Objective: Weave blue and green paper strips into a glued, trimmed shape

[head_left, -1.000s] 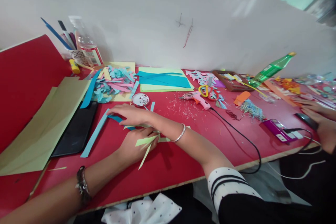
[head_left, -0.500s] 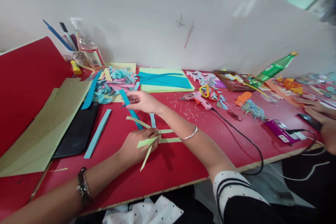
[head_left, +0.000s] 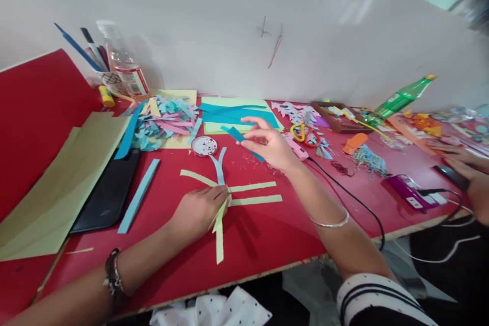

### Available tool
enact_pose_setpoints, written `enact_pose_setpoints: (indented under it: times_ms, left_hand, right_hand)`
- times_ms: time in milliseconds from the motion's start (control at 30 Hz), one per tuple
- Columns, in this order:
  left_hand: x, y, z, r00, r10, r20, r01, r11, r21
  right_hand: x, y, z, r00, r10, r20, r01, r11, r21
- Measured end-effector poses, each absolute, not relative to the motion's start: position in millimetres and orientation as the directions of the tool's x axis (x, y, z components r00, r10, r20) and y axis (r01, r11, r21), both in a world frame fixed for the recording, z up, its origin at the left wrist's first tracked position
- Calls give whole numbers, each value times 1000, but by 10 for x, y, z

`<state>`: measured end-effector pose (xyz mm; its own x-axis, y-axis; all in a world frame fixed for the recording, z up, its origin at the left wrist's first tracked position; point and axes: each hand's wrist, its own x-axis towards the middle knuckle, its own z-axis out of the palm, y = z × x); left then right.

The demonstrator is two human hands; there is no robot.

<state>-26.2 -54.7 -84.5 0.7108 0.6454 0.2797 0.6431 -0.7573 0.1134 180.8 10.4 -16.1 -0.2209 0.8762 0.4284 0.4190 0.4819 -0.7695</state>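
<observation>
Right hand [head_left: 273,148] holds a blue strip [head_left: 236,134] above the tabletop [head_left: 301,229]; left hand [head_left: 201,208] minds the joined yellow strips [head_left: 255,200].
The right grip is finger and thumb pinching the blue strip, whose long axis runs from 10 to 4 o'clock; the left grip pinches the yellow strips where they meet, between 6 and 7 o'clock from the right grip. That meeting point is at the left fingertips, well apart from the right hand; two yellow strips stretch to 3 o'clock, a light-blue fork [head_left: 219,170] to 12, with a dish [head_left: 205,154] at 11.
</observation>
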Motion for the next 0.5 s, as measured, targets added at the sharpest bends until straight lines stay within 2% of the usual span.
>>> enact_pose_setpoints:
  times_ms: [133, 267, 333, 500]
  left_hand:
    - [-289, -516, -719, 660, 726, 193, 709, -687, 159]
    - [-304, -512, -604, 588, 790, 177, 739, -613, 281]
    - [-308, -514, -576, 573, 803, 165, 734, -592, 332]
    - [-317, -506, -581, 601, 786, 147, 705, -608, 366]
  right_hand:
    - [1798, -96, -175, -105, 852, 514, 348, 515, -783]
    - [1775, -390, -177, -48, 844, 534, 340, 517, -786]
    - [1774, -559, -209, -83, 845, 529, 328, 524, -786]
    - [1778, -931, -386, -368, 786, 498, 212, 592, -777]
